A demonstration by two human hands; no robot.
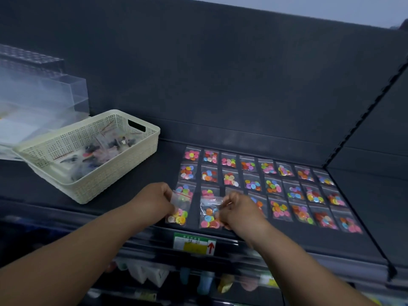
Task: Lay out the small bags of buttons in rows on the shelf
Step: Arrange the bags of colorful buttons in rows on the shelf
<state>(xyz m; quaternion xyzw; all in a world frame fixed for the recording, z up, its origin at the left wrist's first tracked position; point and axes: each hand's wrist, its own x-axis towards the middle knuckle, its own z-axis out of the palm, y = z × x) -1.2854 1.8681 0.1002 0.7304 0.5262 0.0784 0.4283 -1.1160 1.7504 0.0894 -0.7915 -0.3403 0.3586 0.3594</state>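
Note:
Small clear bags of coloured buttons point(273, 185) lie in rows on the dark shelf point(353, 244), filling its right half. My left hand point(154, 200) pinches one bag point(180, 208) at the left end of the front row. My right hand point(237, 209) pinches the neighbouring bag point(209, 214) by its right edge. Both bags sit low at the shelf's front edge; I cannot tell whether they rest flat on it. My right hand hides part of the bags behind it.
A cream perforated basket point(123, 171) with more bagged items stands on the shelf's left part. Clear plastic boxes point(42, 96) are stacked behind it. A price label point(194, 242) hangs on the shelf's front rail, with goods on lower shelves below.

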